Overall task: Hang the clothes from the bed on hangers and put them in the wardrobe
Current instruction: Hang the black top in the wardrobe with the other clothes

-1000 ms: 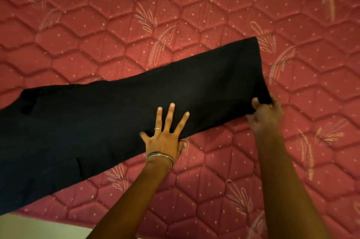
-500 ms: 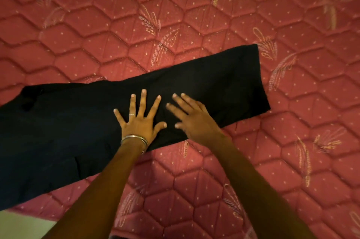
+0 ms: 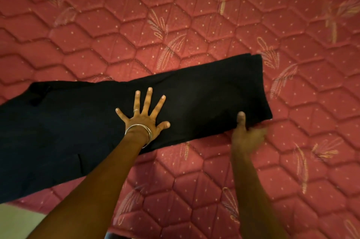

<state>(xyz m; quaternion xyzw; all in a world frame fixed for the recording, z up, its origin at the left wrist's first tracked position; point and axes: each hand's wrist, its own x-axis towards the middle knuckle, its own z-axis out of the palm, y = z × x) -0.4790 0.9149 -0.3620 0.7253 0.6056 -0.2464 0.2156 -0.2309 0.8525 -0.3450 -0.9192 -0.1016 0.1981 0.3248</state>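
I'm at the flattening step — the trousers [image 3: 194, 98] lie stretched across the bed [image 3: 214, 14], folded leg on leg, the hem end toward the right and the waist end running off past the bed's left near corner, where a strip of floor shows. My left hand [image 3: 145, 116] is spread flat on the cloth about midway along, fingers wide, pinning it down. My right hand [image 3: 247, 133] is at the near edge by the hem, thumb on top of the cloth and fingers tucked beneath, so it has that edge pinched. The two hands are well apart along the length.

No hanger is in sight, and nothing has reached the wardrobe, so I judge the task barely begun for this piece. Next, I think, comes a fold — lifting the hem end over toward my left hand while that palm keeps the middle from sliding — and then a hanger to drape it across. The cloth is limp, so the layers may slip apart if I lift by one layer only.
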